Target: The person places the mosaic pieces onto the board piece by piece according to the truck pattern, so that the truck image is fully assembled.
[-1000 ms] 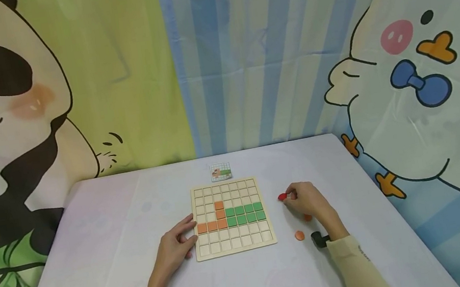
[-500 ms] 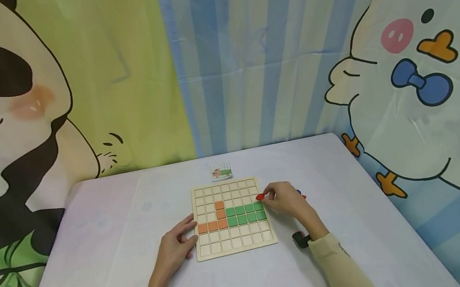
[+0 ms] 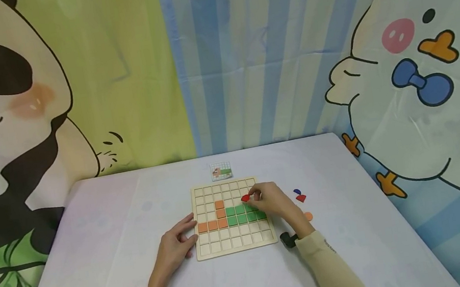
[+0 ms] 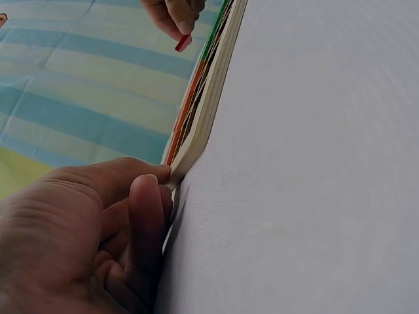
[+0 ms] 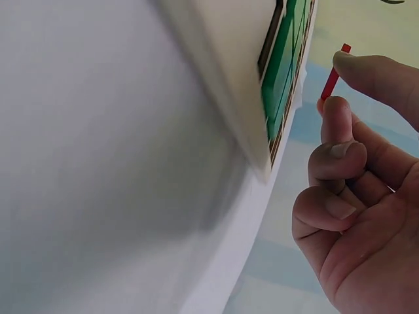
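Observation:
A wooden grid board lies on the table, bearing orange squares and a block of green squares. My left hand rests at its left edge, index finger and thumb touching the side; in the left wrist view the fingertips of the left hand meet the board's edge. Over the upper right of the grid, my right hand pinches a red piece between thumb and finger. The right wrist view shows this red piece edge-on in the right hand, beside the board.
A small patterned card lies behind the board. To the right on the table are a blue piece, another red piece and an orange round piece, partly behind the right wrist. Printed curtains hang behind the table.
My right hand has moved left from the loose pieces to above the board, carrying the red piece. The left hand has stayed at the board's edge.

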A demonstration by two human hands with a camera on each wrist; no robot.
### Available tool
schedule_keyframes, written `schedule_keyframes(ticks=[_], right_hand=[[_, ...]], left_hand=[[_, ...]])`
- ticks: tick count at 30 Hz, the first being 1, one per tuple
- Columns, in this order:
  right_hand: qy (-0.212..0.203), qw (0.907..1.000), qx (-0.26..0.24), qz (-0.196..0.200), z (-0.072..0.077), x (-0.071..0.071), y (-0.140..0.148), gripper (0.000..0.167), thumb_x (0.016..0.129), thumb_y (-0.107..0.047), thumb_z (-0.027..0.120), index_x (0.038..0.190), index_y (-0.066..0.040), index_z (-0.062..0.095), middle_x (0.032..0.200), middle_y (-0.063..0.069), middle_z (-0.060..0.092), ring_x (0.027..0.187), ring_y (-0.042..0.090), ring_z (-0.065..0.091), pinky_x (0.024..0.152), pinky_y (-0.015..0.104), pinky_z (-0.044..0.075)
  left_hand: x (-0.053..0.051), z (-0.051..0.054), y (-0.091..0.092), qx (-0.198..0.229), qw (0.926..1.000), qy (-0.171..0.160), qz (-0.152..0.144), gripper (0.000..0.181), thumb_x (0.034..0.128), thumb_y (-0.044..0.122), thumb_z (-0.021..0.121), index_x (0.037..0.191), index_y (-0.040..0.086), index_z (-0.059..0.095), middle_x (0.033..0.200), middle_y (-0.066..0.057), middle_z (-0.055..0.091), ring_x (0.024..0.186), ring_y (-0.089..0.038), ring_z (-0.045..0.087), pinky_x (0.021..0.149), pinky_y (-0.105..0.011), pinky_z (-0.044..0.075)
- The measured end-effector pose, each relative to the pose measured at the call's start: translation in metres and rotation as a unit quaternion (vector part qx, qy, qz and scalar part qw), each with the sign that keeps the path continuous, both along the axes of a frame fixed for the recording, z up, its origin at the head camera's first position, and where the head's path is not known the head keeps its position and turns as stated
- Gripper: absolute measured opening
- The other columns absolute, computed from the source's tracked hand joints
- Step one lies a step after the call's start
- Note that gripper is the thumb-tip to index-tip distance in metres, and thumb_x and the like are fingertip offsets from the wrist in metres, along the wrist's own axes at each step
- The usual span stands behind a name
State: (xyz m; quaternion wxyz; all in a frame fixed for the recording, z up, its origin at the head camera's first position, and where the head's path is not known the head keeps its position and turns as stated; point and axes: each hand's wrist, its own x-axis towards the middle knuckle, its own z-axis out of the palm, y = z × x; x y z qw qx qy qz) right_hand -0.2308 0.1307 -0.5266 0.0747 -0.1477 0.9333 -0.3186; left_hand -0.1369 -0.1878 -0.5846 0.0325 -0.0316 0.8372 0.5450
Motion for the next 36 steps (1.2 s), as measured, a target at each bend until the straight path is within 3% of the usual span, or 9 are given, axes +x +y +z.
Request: schedule_keyframes(ticks=[10, 20, 36], right_hand=[[0.011, 0.9987, -0.020, 0.047, -0.003, -0.003, -0.017, 0.024, 0.098, -0.027, 0.077, 0.113, -0.008, 0.078, 0.081, -0.002, 0.067, 0.063, 0.009, 0.052, 0.059, 0.024, 0.044], [0.017, 0.9963, -0.009, 0.083, -0.001, -0.004, -0.035, 0.025, 0.098, -0.024, 0.076, 0.115, -0.006, 0.077, 0.083, -0.001, 0.068, 0.061, 0.008, 0.050, 0.056, 0.022, 0.041], [0.011, 0.9945, 0.012, 0.103, 0.003, -0.008, -0.065, 0.031, 0.097, -0.027, 0.078, 0.119, -0.005, 0.077, 0.082, -0.002, 0.070, 0.064, 0.007, 0.053, 0.062, 0.023, 0.046]], left_hand=[[0.000, 0.002, 0.000, 0.005, 1.0000, 0.000, 0.002, 0.046, 0.0924, 0.007, 0.078, 0.138, 0.010, 0.071, 0.155, 0.007, 0.061, 0.049, -0.013, 0.057, 0.046, -0.025, 0.046], [0.000, 0.001, 0.000, 0.002, 1.0000, -0.001, 0.003, 0.046, 0.0926, 0.007, 0.078, 0.138, 0.011, 0.071, 0.155, 0.006, 0.062, 0.050, -0.013, 0.057, 0.047, -0.025, 0.048], [0.000, 0.000, 0.000, 0.006, 1.0000, 0.000, 0.001, 0.046, 0.0926, 0.006, 0.078, 0.138, 0.010, 0.071, 0.155, 0.007, 0.061, 0.050, -0.012, 0.056, 0.047, -0.025, 0.049]])
